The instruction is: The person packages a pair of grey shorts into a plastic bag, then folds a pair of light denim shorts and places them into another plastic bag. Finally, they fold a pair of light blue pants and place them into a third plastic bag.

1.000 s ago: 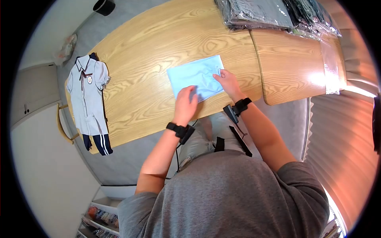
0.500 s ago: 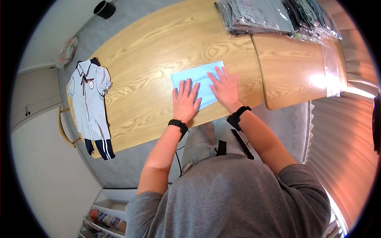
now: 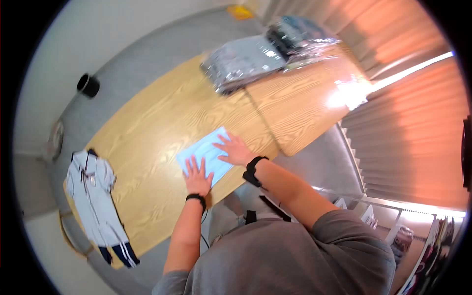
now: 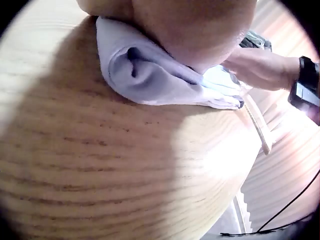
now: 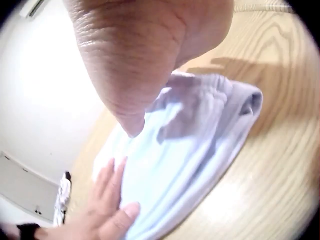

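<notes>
A folded light blue cloth garment lies near the table's front edge. My left hand rests on its left part with fingers spread. On its right part my right hand lies with fingers outstretched. In the left wrist view, the thick rolled fold of the garment shows under the left palm. The right wrist view has the garment in soft layers, with the heel of the right hand above it and the left hand flat at its far side.
A light short-sleeved shirt with dark striped trousers lies at the table's left end. Stacked clothes in clear plastic bags sit at the far right. A table seam runs right of the hands. A black bin stands on the floor.
Both hands have gone from bent fingers at the garment to lying spread on it; the right has let go of its edge. The head view has turned, so the table appears lower and tilted.
</notes>
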{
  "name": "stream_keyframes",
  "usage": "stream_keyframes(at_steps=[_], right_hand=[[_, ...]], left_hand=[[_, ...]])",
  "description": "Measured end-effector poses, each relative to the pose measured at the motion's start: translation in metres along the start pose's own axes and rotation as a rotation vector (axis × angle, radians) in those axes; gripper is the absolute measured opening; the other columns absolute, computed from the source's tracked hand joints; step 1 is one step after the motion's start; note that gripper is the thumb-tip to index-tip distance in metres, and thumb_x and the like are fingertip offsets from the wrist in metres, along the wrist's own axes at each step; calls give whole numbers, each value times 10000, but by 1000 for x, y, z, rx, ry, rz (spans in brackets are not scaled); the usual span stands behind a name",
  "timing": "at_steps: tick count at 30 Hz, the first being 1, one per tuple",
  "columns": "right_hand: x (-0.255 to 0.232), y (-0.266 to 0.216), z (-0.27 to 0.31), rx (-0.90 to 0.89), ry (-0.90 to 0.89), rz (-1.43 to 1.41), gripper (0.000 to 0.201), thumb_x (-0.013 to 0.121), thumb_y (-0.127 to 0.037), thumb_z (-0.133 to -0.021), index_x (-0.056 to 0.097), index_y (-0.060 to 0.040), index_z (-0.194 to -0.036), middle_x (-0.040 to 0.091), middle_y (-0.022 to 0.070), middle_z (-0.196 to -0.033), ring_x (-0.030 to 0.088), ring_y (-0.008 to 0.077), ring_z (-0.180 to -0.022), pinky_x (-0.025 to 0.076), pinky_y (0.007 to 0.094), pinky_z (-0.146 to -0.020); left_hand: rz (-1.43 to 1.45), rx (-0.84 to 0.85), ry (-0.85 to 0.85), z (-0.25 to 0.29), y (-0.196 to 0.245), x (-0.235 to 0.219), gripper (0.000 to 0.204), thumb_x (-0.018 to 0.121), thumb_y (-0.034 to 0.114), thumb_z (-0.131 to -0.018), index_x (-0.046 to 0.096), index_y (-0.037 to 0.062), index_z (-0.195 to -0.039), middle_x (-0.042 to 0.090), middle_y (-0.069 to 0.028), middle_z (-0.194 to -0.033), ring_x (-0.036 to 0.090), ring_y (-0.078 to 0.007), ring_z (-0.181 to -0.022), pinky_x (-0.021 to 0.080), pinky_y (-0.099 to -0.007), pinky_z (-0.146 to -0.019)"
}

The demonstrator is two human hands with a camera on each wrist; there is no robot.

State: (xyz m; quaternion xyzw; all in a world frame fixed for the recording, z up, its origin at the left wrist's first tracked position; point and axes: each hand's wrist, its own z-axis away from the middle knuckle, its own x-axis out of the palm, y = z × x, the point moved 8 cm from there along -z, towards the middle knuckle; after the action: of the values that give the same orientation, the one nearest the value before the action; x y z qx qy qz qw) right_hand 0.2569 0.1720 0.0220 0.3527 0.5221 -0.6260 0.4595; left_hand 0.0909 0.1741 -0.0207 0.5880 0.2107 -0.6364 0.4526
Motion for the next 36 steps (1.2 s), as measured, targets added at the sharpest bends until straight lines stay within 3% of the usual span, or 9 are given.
stream_keyframes(at_steps=[5,7,9,11,13,15,21,28,36], right_hand=[[-78,78,35,-19,413,-30,323,535,-304,-837,605,-154,-1115,543,102,-1223,422,302,-1211,338,450,-975],[-98,142,63,43,416,-37,168,531,-234,-804,650,-118,-830,628,77,-919,548,257,-993,418,436,-829],[-106,211,95,-11,509,354,164,508,-199,-788,622,-102,-722,602,90,-753,576,275,-834,450,440,-728],[-103,321,116,289,315,276,196,487,-200,-791,645,-95,-741,618,118,-748,593,311,-769,468,434,-709],[-129,397,148,356,425,150,207,489,-203,-783,658,-90,-743,632,137,-745,602,338,-724,479,440,-702],[-171,445,185,672,493,19,193,515,-204,-768,669,-89,-749,640,149,-754,611,337,-729,484,432,-718],[-216,595,223,898,521,178,172,560,-207,-782,668,-76,-808,652,149,-839,625,313,-811,498,416,-739],[-186,701,210,1051,467,203,320,566,-213,-798,541,-79,-1088,606,100,-1031,559,278,-1028,465,405,-829],[-171,716,193,1100,251,217,212,455,-144,-860,659,-94,-893,676,111,-867,662,268,-817,527,381,-652]], left_hand=[[-55,7,32,1,2,2,712,552,451,-818,286,177,-1420,102,-174,-1504,95,-390,-1377,212,-602,-1032],[-77,4,39,2,-2,8,715,559,446,-814,289,175,-1419,103,-173,-1505,98,-389,-1377,215,-603,-1031],[-74,-34,6,0,2,5,725,569,437,-806,289,169,-1419,99,-169,-1506,90,-384,-1380,217,-604,-1029],[-81,-53,-17,-1,3,4,726,581,417,-803,290,160,-1416,93,-170,-1506,73,-384,-1381,210,-607,-1030],[-68,-78,-71,-2,3,4,720,592,383,-803,290,151,-1414,87,-172,-1506,61,-382,-1383,181,-607,-1042],[-40,-118,-75,-2,5,2,702,595,349,-812,291,150,-1412,123,-175,-1496,78,-376,-1379,124,-592,-1064],[-82,-301,169,-13,56,-23,582,544,238,-869,320,72,-1379,208,-217,-1450,205,-395,-1328,207,-513,-1067],[-19,-186,213,-43,144,-47,535,551,123,-863,337,4,-1339,229,-244,-1428,248,-411,-1302,241,-471,-1061],[47,-180,226,-58,180,-60,509,528,94,-872,340,-5,-1334,233,-247,-1424,257,-412,-1297,254,-462,-1056]])
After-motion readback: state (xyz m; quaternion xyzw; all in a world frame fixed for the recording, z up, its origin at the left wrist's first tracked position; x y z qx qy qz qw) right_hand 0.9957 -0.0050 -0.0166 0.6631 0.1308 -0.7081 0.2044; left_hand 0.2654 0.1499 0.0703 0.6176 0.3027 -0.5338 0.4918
